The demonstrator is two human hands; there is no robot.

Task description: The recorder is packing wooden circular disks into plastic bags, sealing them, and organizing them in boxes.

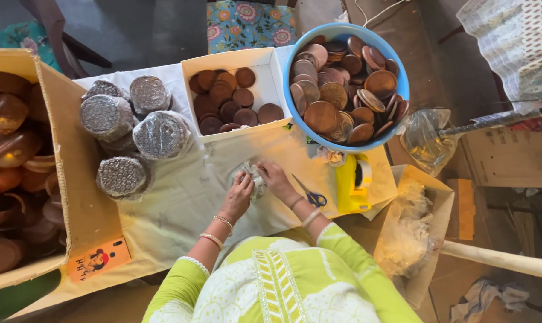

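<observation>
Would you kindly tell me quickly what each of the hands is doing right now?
Left hand: closed on the bubble-wrapped bundle on the table.
Right hand: fingers curled on the same bundle's other side.

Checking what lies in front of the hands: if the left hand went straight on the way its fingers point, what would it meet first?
The bubble-wrapped bundle already at the left hand; beyond it, probably the white box of brown discs, though depth is unclear.

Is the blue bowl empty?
No, the blue bowl is heaped with round brown discs, next to a white box holding more.
</observation>
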